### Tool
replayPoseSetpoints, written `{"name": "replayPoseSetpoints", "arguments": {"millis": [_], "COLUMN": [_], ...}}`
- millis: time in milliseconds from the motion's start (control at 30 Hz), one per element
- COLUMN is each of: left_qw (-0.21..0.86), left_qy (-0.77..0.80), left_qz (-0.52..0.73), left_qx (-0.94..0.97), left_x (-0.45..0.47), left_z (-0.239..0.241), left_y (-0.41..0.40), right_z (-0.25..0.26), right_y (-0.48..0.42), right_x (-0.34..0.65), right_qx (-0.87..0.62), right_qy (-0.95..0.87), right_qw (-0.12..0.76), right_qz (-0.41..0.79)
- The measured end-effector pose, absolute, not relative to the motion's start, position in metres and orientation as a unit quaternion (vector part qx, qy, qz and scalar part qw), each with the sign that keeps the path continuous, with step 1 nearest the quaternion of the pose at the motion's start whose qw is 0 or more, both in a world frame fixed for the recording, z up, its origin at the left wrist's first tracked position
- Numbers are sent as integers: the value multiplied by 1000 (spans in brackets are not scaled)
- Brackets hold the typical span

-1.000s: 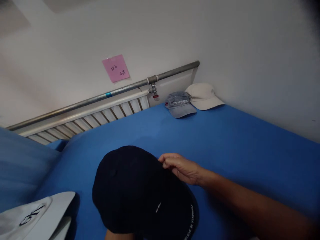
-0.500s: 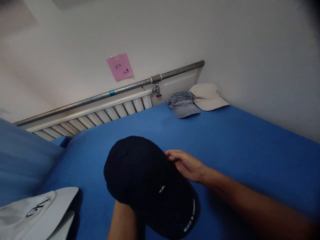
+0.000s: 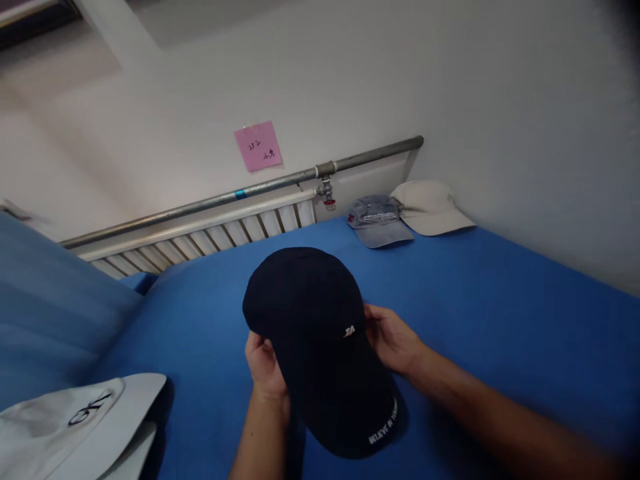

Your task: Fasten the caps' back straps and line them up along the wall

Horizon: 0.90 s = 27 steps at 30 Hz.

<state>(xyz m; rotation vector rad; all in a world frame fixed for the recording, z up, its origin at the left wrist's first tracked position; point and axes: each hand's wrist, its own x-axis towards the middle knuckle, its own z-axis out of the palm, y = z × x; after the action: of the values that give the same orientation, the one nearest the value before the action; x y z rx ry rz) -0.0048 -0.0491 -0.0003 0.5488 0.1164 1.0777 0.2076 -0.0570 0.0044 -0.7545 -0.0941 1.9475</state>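
Note:
A dark navy baseball cap (image 3: 310, 300) is held up between my two hands above the blue surface, its brim pointing down toward me and to the right. A small light emblem sits on its front, and white lettering runs along the brim edge. My left hand (image 3: 267, 367) grips the cap's left side, fingertips partly hidden beneath it. On the opposite side, my right hand (image 3: 393, 337) holds the edge near where crown meets brim; some of its fingers are tucked out of sight.
White caps (image 3: 100, 427) lie stacked at the lower left on the blue sheet (image 3: 200, 320). Grey (image 3: 379, 223) and cream (image 3: 433, 207) caps rest by the wall at the back right. Behind the sheet are a radiator (image 3: 220, 237), a pipe (image 3: 200, 210) and a pink note (image 3: 259, 147).
The navy cap has turned more upright and shifted right and up in view. My left hand, hidden under it before, now shows at its left side. The whole view has shifted slightly.

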Motion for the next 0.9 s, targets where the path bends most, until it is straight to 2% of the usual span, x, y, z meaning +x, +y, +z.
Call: {"name": "replayPoseSetpoints", "arguments": {"millis": [167, 367, 567, 900], "left_qw": [787, 785, 766, 776], "left_qy": [-42, -46, -2, -89], "left_qz": [540, 525, 565, 521], "left_qx": [297, 326, 307, 344], "left_x": [-2, -5, -18, -19], "left_z": [13, 11, 3, 12], "left_y": [-53, -54, -45, -49], "right_z": [1, 3, 7, -3], "right_y": [-53, -55, -59, -59], "right_x": [207, 205, 203, 205], "right_qx": [-343, -349, -353, -341], "right_qy": [-3, 13, -27, -81], "right_qw": [510, 502, 511, 480], "right_qz": [789, 791, 783, 804]}}
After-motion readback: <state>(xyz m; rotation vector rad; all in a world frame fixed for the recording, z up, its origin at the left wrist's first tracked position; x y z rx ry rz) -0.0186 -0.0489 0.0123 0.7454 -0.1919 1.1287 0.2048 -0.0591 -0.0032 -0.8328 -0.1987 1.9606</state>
